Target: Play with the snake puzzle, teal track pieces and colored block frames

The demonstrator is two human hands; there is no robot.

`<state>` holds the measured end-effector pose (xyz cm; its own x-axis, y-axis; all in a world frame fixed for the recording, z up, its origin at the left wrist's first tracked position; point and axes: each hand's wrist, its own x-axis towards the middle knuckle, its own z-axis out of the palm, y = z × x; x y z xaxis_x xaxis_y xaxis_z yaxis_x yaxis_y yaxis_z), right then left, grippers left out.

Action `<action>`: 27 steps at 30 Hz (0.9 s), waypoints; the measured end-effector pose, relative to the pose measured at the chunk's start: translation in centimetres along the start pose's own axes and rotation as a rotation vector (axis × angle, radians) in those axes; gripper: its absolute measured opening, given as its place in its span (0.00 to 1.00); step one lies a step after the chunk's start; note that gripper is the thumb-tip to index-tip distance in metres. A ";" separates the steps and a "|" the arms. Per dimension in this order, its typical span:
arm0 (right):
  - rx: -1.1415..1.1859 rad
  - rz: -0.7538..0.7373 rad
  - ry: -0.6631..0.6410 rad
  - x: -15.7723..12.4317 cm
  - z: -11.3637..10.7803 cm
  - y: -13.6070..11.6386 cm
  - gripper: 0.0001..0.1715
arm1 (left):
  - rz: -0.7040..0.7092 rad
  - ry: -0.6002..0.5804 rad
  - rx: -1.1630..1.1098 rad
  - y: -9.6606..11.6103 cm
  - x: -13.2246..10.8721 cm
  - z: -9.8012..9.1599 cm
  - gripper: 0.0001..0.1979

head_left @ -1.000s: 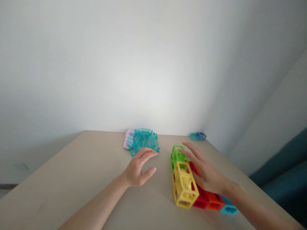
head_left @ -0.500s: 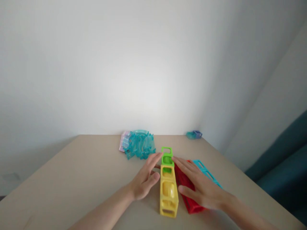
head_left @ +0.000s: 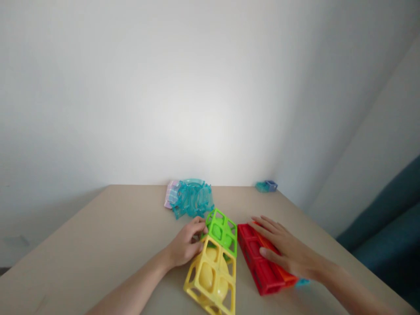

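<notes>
A yellow open-frame block [head_left: 215, 273] joins end to end with a green one [head_left: 223, 232], both with rounded shapes inside, tilted at the table's middle. My left hand [head_left: 187, 245] grips their left side, its fingers curled near the joint. To the right lies a long red frame block [head_left: 256, 258], with an orange one [head_left: 288, 277] against it. My right hand [head_left: 282, 249] rests over these two, palm down and fingers stretched out. A bit of a blue piece [head_left: 302, 282] shows beyond the orange block, mostly hidden by my right hand and wrist.
Translucent teal pieces [head_left: 193, 199] are heaped at the back of the table [head_left: 131, 227] beside a pink patterned piece [head_left: 170, 194]. A small teal piece [head_left: 261, 187] and a dark blue block [head_left: 271, 186] sit at the back right corner. A teal curtain [head_left: 393, 227] hangs at right.
The yellow and green blocks have turned and tipped leftward, showing a broad face. My left hand has closed on them. My right hand has moved right, off them, and more of the red block shows.
</notes>
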<state>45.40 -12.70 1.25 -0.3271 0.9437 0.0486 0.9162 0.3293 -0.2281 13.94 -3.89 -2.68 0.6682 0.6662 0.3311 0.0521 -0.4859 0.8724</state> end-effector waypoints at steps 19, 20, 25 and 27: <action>0.028 -0.011 -0.016 3.2 2.9 -10.9 0.39 | -0.235 0.139 0.395 2.7 -11.2 -5.8 0.11; 0.030 -0.012 -0.001 3.7 3.2 -11.6 0.39 | -0.255 0.172 0.390 2.6 -11.7 -6.2 0.11; 0.014 0.047 0.057 6.4 4.9 -15.4 0.40 | -0.294 0.298 0.285 1.7 -12.4 -7.1 0.08; 0.009 0.101 0.092 7.3 5.5 -16.8 0.39 | -0.312 0.387 0.211 1.3 -12.4 -6.9 0.10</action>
<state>26.31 -11.49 0.09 -0.2107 0.9709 0.1142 0.9411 0.2330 -0.2450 0.59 -8.89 -3.20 0.2771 0.9374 0.2107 0.3788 -0.3081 0.8727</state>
